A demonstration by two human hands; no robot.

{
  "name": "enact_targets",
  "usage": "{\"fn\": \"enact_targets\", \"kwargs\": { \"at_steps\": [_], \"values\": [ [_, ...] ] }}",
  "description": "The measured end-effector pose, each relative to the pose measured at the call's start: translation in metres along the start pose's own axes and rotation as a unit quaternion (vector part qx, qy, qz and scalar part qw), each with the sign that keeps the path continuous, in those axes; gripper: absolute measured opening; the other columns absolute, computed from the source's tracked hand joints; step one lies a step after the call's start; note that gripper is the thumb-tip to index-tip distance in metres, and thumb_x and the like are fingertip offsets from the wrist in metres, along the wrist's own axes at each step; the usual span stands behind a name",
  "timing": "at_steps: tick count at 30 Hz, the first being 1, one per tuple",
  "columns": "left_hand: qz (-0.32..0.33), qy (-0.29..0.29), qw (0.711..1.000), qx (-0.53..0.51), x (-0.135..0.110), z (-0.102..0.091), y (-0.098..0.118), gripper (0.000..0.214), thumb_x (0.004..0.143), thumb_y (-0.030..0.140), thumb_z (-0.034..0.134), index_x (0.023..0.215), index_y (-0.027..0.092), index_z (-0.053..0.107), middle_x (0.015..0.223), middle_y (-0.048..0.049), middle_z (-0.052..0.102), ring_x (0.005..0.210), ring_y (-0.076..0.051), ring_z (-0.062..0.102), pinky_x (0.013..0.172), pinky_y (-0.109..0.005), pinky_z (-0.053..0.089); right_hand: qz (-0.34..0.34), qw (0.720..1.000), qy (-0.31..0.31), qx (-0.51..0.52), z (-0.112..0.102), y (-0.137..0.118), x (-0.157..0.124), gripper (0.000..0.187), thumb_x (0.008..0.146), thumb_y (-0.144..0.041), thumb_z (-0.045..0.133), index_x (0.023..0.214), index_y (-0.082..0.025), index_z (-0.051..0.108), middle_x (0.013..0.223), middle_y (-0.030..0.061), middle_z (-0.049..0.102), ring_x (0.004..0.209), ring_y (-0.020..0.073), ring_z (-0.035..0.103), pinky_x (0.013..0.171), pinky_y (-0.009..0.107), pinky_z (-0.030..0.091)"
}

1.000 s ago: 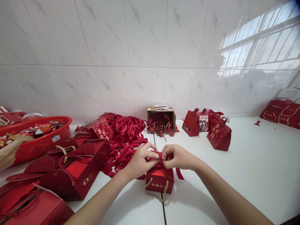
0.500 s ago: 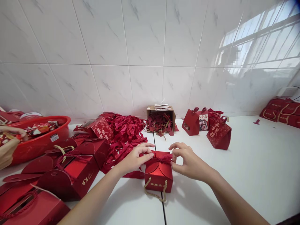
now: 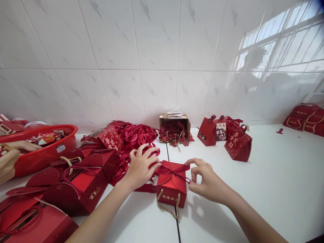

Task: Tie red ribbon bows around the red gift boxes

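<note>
A small red gift box [image 3: 171, 192] with gold lettering and a gold cord handle stands on the white table in front of me. A dark red ribbon [image 3: 172, 171] crosses its folded top in a bow-like knot. At the box's left edge, my left hand [image 3: 141, 167] pinches the ribbon between thumb and index finger, its other fingers spread. On the right side, my right hand [image 3: 205, 177] has its fingers curled on the ribbon's loop and tail. Behind my left hand lies a heap of loose red ribbons [image 3: 138, 135].
Larger red boxes [image 3: 83, 189] crowd the left. Beyond them a co-worker's hands [image 3: 10, 162] are at a red basin [image 3: 68, 145] of wrapped items. A cardboard box [image 3: 188, 130] of red scraps, small red gift bags [image 3: 238, 145] and red packages [image 3: 307, 118] stand near the wall.
My hands have moved slightly apart, drawing the ribbon outward across the box top. My left fingers have lifted and spread. The co-worker's hand has reached further into the basin.
</note>
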State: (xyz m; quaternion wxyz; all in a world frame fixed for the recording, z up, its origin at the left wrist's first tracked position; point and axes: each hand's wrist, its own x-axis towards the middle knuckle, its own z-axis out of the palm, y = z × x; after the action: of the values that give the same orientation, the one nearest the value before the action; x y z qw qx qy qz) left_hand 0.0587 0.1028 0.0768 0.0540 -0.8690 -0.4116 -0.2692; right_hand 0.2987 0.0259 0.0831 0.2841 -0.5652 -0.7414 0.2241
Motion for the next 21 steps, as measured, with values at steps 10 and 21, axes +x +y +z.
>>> {"fn": "enact_targets", "kwargs": {
  "at_steps": [10, 21],
  "values": [
    [-0.139, 0.002, 0.930, -0.339, -0.004, 0.015, 0.006, 0.024, 0.081, 0.031, 0.056, 0.104, 0.024, 0.051, 0.119, -0.0053, 0.055, 0.113, -0.019, 0.049, 0.099, -0.037, 0.037, -0.034, 0.999, -0.031, -0.012, -0.027, 0.007, 0.001, 0.013, 0.076, -0.035, 0.061, 0.075, -0.023, 0.057, 0.119, 0.0064, 0.058, 0.115, 0.0272, 0.049, 0.097, 0.046, 0.036],
    [-0.194, -0.028, 0.911, -0.362, -0.013, 0.012, 0.023, 0.026, 0.074, 0.043, 0.064, 0.074, 0.017, 0.057, 0.083, -0.0027, 0.058, 0.078, -0.017, 0.056, 0.070, -0.027, 0.046, -0.097, 0.993, 0.054, -0.033, 0.016, -0.013, 0.033, 0.012, 0.077, -0.034, 0.066, 0.081, -0.026, 0.074, 0.114, 0.0084, 0.059, 0.112, 0.0267, 0.051, 0.097, 0.048, 0.034]
  ]
}}
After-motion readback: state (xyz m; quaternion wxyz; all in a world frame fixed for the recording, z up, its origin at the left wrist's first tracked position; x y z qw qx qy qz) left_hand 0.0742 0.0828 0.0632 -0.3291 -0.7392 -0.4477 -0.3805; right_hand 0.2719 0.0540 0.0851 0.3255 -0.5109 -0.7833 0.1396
